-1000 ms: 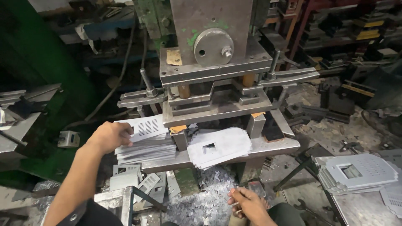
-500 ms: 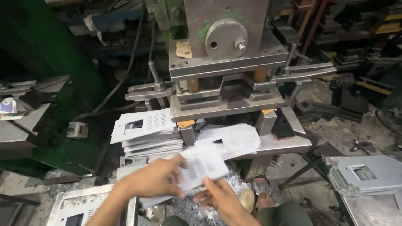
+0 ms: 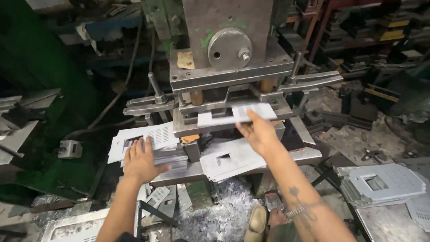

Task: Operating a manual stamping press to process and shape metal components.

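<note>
Two hands are showing: the left hand (image 3: 142, 162) and the right hand (image 3: 258, 133). One press machine (image 3: 228, 58) is standing in front. Three stacks of punched metal sheets are lying about: left stack (image 3: 148, 142), middle stack (image 3: 233, 157), right stack (image 3: 380, 183). One single sheet (image 3: 224, 115) is sitting in the press.

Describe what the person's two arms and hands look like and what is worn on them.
Both forearms are bare, with no sleeves or gloves in view. The left hand shows no rings or markings. The right hand is also bare; its forearm carries a dark tattoo and a metal bracelet.
</note>
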